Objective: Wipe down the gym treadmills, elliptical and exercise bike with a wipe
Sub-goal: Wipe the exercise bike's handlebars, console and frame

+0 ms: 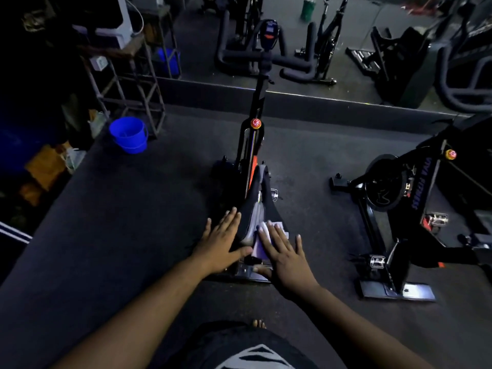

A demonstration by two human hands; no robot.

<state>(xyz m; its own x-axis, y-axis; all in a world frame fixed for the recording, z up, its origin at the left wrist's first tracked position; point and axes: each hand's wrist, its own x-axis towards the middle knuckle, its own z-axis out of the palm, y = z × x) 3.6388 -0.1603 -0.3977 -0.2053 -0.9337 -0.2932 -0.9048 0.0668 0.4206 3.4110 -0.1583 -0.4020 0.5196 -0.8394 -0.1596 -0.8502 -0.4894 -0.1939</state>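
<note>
Right hand: flat, fingers spread, pressing the wipe onto the bike seat.
Left hand: flat, fingers straight, resting against the seat's left side.
Bucket: blue, far left, on the floor.

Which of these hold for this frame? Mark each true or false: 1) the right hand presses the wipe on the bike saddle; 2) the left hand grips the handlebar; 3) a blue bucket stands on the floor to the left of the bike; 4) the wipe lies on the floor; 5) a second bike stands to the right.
1) True: the right hand lies flat with straight fingers on the wipe at the rear of the saddle.
2) False: the left hand rests open against the saddle's left side; the handlebar is far ahead, untouched.
3) True: the blue bucket stands there.
4) False: the wipe is on the saddle.
5) True: the second bike stands to the right.
</note>
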